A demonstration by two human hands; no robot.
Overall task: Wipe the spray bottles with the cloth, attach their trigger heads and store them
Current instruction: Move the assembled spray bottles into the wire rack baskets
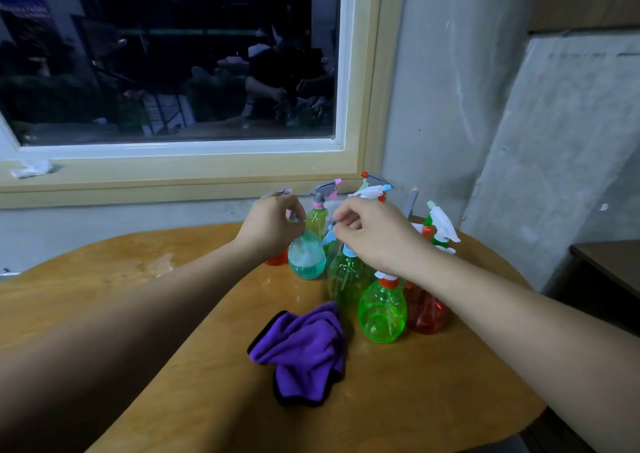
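Several coloured spray bottles stand grouped at the far right of the wooden table [104, 279]. My left hand [272, 224] grips the trigger head on top of a teal bottle [306, 258]. My right hand [374, 234] hovers over a green bottle with a blue collar [346, 272], fingers curled around its trigger head, which is mostly hidden. In front stand a bright green bottle [382, 310] with an orange collar and a red bottle [426, 314]. A crumpled purple cloth [304, 352] lies on the table nearer to me, untouched.
More bottles with white and grey trigger heads [441, 224] stand behind, close to the concrete wall. A wet patch [159, 262] shines on the table's left part. A window sill [173, 172] runs behind the table; a dark cabinet [609, 269] stands at right.
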